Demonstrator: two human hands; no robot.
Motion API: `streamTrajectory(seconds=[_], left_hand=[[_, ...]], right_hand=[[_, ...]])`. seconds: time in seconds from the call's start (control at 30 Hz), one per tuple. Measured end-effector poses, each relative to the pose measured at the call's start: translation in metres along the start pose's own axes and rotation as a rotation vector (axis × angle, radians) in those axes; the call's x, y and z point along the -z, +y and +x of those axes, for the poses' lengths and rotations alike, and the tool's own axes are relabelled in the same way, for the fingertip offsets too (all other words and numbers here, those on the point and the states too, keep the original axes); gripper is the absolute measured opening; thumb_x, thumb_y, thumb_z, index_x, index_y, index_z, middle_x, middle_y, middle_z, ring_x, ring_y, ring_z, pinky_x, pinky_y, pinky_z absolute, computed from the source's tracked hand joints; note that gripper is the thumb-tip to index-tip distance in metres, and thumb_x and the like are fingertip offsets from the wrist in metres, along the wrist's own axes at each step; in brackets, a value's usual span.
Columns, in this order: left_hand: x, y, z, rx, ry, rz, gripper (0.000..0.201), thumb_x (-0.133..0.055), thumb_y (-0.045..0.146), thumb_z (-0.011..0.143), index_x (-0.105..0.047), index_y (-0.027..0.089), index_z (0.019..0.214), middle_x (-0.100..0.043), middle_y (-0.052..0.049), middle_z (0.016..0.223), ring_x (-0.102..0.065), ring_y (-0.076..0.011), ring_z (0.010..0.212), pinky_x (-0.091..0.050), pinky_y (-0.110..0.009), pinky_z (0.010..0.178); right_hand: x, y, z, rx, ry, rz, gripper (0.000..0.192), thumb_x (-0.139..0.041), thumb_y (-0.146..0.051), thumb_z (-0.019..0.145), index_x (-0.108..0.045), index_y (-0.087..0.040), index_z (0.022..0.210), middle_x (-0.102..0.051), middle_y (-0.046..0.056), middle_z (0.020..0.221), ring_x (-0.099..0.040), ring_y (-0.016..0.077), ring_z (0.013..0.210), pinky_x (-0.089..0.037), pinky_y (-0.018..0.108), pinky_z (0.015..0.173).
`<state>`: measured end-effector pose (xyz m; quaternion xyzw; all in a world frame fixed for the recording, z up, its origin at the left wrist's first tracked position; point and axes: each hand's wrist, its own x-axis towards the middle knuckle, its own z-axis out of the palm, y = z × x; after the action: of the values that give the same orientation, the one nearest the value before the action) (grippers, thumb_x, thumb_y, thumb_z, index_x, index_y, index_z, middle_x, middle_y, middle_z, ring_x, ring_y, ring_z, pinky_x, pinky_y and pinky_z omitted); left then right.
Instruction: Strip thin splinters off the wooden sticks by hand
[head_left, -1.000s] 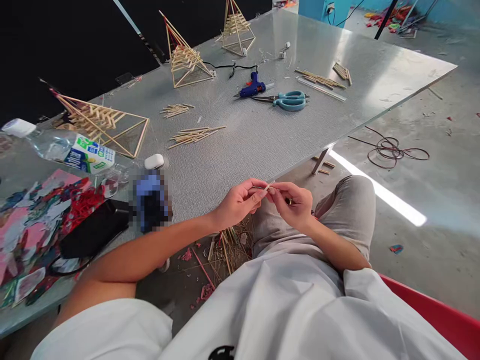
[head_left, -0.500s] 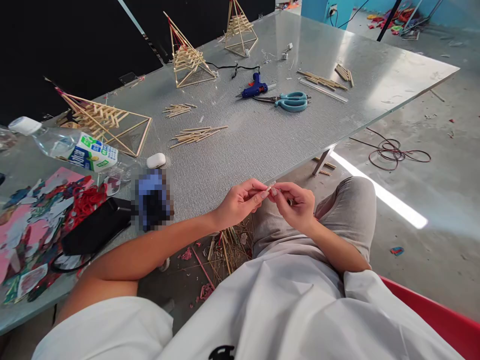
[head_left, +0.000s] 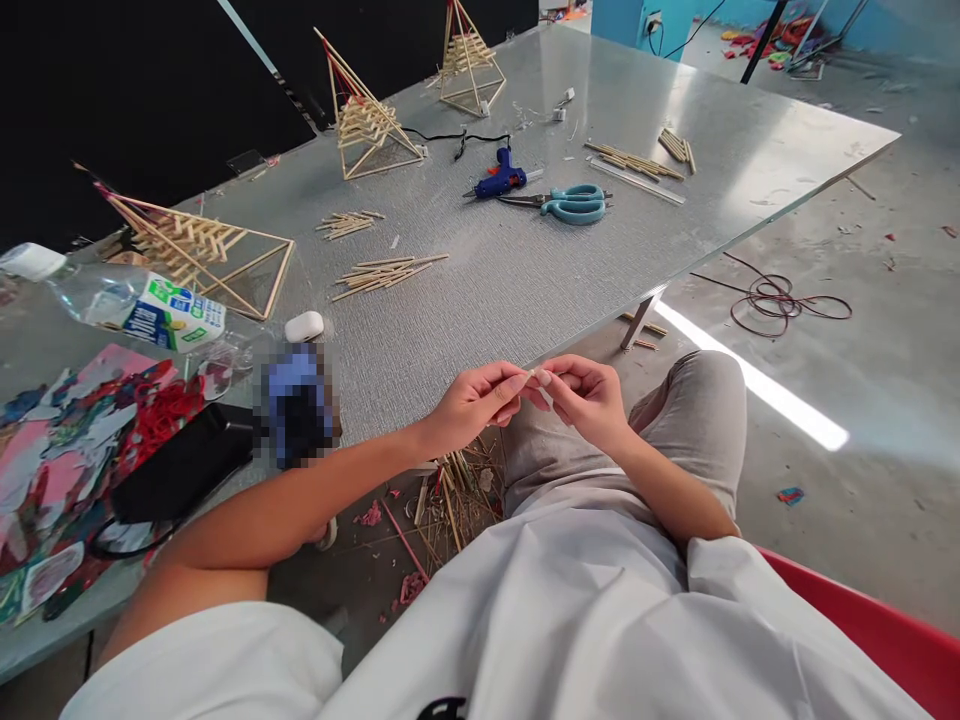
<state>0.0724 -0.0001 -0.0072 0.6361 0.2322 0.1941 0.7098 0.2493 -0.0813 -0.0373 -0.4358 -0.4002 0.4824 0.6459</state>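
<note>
Pinching one short stick (head_left: 534,375) between them, left hand (head_left: 474,404) and right hand (head_left: 589,398) meet fingertip-to-fingertip just off the table's (head_left: 525,270) near edge.

Grey textured table (head_left: 525,270) fills the centre and upper frame, glare on its far right end. Black wall (head_left: 150,90) upper left. Dusty concrete floor (head_left: 862,400) on the right, with a bright light strip (head_left: 757,385) across it and a coiled cable (head_left: 780,300). Teal wall (head_left: 622,15) at top. Red chair edge (head_left: 885,635) lower right.
</note>
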Motion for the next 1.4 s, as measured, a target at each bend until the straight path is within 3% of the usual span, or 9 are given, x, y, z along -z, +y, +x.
streamTrajectory(seconds=[0.23, 0.37, 0.5, 0.6, 0.8, 1.03, 1.13, 1.27, 1.4], left_hand=[[0.0, 0.001, 0.0, 0.007, 0.009, -0.01, 0.045, -0.074, 0.059, 0.101, -0.072, 0.014, 0.104, -0.077, -0.007, 0.084, -0.044, -0.0067, 0.055, -0.037, -0.022, 0.052], [-0.001, 0.001, -0.001, 0.019, 0.043, -0.013, 0.042, -0.082, 0.054, 0.096, -0.071, 0.014, 0.103, -0.081, -0.009, 0.089, -0.047, -0.0059, 0.055, -0.039, -0.021, 0.052], [-0.002, 0.0, -0.003, 0.031, 0.065, 0.034, 0.042, -0.086, 0.052, 0.092, -0.071, 0.014, 0.101, -0.081, -0.008, 0.088, -0.048, -0.0049, 0.051, -0.038, -0.02, 0.047], [-0.003, -0.002, -0.005, 0.05, 0.076, 0.056, 0.043, -0.086, 0.053, 0.092, -0.071, 0.014, 0.103, -0.081, -0.008, 0.089, -0.046, -0.004, 0.049, -0.038, -0.019, 0.044], [-0.008, -0.002, -0.006, 0.091, 0.09, 0.043, 0.046, -0.088, 0.054, 0.089, -0.068, 0.014, 0.102, -0.082, -0.009, 0.092, -0.047, -0.0033, 0.045, -0.036, -0.018, 0.038], [-0.01, 0.002, -0.006, 0.13, 0.1, 0.062, 0.05, -0.092, 0.056, 0.085, -0.067, 0.015, 0.097, -0.069, 0.0, 0.064, -0.049, -0.0065, 0.044, -0.035, -0.018, 0.039], [-0.009, 0.001, -0.006, 0.14, 0.089, 0.051, 0.051, -0.093, 0.056, 0.084, -0.066, 0.015, 0.098, -0.072, -0.002, 0.068, -0.049, -0.0062, 0.044, -0.035, -0.017, 0.039], [-0.008, -0.002, -0.006, 0.151, 0.067, 0.024, 0.049, -0.092, 0.053, 0.085, -0.067, 0.014, 0.101, -0.082, -0.01, 0.088, -0.05, -0.0047, 0.046, -0.036, -0.017, 0.04], [-0.007, -0.002, -0.006, 0.139, 0.06, 0.043, 0.044, -0.088, 0.047, 0.09, -0.072, 0.012, 0.111, -0.083, -0.012, 0.095, -0.048, -0.0035, 0.047, -0.034, -0.017, 0.04]], right_hand=[[0.005, 0.0, 0.007, -0.155, -0.008, 0.152, 0.054, -0.092, -0.066, 0.076, -0.072, -0.018, 0.087, -0.044, -0.011, 0.046, -0.029, 0.0047, 0.039, -0.02, 0.023, 0.04], [0.011, 0.0, 0.012, -0.143, 0.035, 0.216, 0.051, -0.093, -0.063, 0.077, -0.071, -0.02, 0.092, -0.043, -0.012, 0.047, -0.028, 0.0049, 0.039, -0.019, 0.022, 0.041], [0.021, -0.003, 0.013, -0.059, 0.062, 0.096, 0.051, -0.092, -0.065, 0.077, -0.067, -0.021, 0.086, -0.041, -0.013, 0.045, -0.027, 0.0047, 0.039, -0.02, 0.021, 0.04], [0.029, -0.007, 0.011, 0.034, 0.019, -0.054, 0.049, -0.091, -0.064, 0.079, -0.072, -0.018, 0.08, -0.044, -0.01, 0.044, -0.032, 0.0053, 0.038, -0.024, 0.022, 0.04], [0.042, -0.016, 0.003, 0.264, -0.196, -0.433, 0.032, -0.07, -0.044, 0.104, -0.085, -0.016, 0.098, -0.063, -0.003, 0.051, -0.052, 0.008, 0.043, -0.041, 0.02, 0.046], [0.044, -0.016, 0.002, 0.604, -0.252, -0.635, 0.018, -0.069, -0.027, 0.104, -0.086, -0.021, 0.107, -0.074, 0.0, 0.064, -0.056, 0.0081, 0.048, -0.044, 0.021, 0.052], [0.046, -0.014, 0.003, 0.689, -0.275, -0.747, 0.02, -0.067, -0.029, 0.105, -0.086, -0.022, 0.108, -0.074, 0.001, 0.064, -0.058, 0.0109, 0.051, -0.046, 0.023, 0.055], [0.048, -0.01, 0.004, 0.68, -0.296, -0.806, 0.023, -0.066, -0.031, 0.106, -0.087, -0.021, 0.108, -0.072, 0.003, 0.062, -0.059, 0.0121, 0.052, -0.046, 0.025, 0.056], [0.053, -0.006, 0.011, 0.53, -0.288, -0.588, 0.024, -0.069, -0.036, 0.104, -0.087, -0.02, 0.103, -0.071, 0.0, 0.059, -0.057, 0.0085, 0.047, -0.045, 0.02, 0.051]])
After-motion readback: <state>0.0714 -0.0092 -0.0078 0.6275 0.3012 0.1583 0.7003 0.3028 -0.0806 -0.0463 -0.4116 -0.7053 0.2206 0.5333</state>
